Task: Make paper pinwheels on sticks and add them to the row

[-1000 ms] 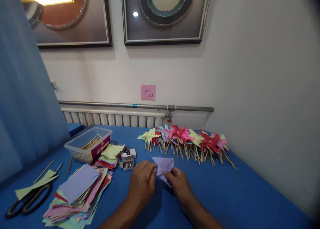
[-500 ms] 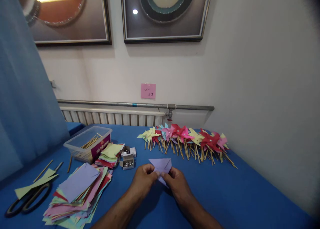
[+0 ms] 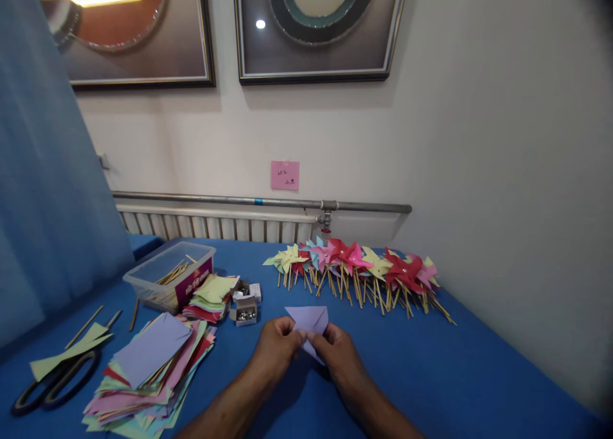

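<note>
A sheet of purple paper [image 3: 310, 317] with folded or cut flaps is held up over the blue table. My left hand [image 3: 280, 346] pinches its left side, the thumb pressed near the middle. On the other side my right hand [image 3: 338, 349] grips it with thumb and fingers, the two thumbs almost touching. The fingers behind the paper are partly hidden. Two small open boxes of shiny metal pins [image 3: 246, 315] stand just beyond my left hand. Finished paper pinwheels [image 3: 354, 260] on wooden sticks lie in a row farther back.
To the left lies a stack of coloured paper [image 3: 153, 356], with scissors [image 3: 71, 375] under a pale green strip beside it. Behind are a clear plastic box [image 3: 143, 282] of sticks and a smaller paper pile [image 3: 213, 292]. A radiator [image 3: 230, 225] runs along the wall.
Almost nothing differs. Both hands keep their pinch on the purple paper, which has shifted very slightly; the view has moved a touch.
</note>
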Motion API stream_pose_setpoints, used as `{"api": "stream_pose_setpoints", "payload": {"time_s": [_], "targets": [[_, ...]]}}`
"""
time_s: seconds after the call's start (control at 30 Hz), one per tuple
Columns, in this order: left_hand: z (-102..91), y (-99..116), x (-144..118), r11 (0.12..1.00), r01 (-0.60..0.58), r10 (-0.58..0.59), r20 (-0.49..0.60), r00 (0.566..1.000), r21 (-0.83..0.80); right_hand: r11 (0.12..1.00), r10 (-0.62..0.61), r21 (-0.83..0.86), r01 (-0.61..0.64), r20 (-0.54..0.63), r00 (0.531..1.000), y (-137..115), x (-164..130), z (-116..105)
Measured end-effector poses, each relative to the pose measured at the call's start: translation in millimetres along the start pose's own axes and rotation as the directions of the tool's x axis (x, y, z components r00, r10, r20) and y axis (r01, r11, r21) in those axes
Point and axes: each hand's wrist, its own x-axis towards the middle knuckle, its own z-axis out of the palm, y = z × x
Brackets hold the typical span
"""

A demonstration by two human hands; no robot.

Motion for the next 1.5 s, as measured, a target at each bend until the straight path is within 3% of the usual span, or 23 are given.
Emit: {"api": "stream_pose_setpoints", "payload": {"time_s": [0.6,1.0,1.5], "targets": [[0.0,2.1,-0.4,1.000,0.008,-0.008,0.012,1.000,-0.022,0.998,-0.020,-0.058,0.018,-0.026,0.999,-4.5,-0.2,-2.1],[-2.7,1.4,1.3,1.000,0.002,-0.002,0.006,1.000,0.028,0.997,-0.013,0.076,0.006,0.093,0.996,-13.1,-6.6,0.5],[1.8,1.2,-2.1,1.000,0.000,0.000,0.017,1.000,-0.028,0.999,0.039,-0.001,-0.039,-0.029,0.999,-9.2,-3.8,0.1]]}}
